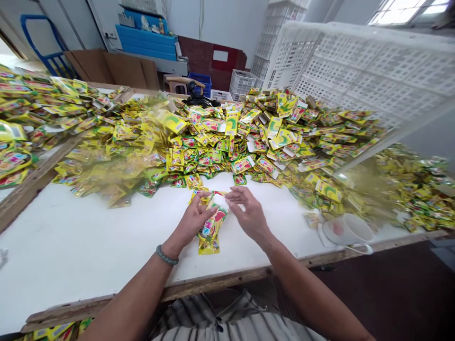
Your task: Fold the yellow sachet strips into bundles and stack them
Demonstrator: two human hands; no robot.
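Observation:
My left hand (pixel 197 218), with a dark beaded bracelet at the wrist, grips a small candy box (pixel 217 215) printed in yellow and green with a red fruit picture. Its top end stands open, with a white flap showing. At that end, the curled fingertips and thumb of my right hand (pixel 248 211) close on the flap's edge. Under the box, a yellow candy packet (pixel 209 246) lies on the white tabletop (pixel 106 237). Another yellow packet is partly hidden behind my left fingers.
A broad heap of candy boxes and packets (pixel 213 142) spreads across the table. To the right, a white plastic crate (pixel 355 61) leans tipped over the heap, and a white mug (pixel 348 229) stands near the wooden edge (pixel 227 282). A wooden divider (pixel 39 180) runs along the left.

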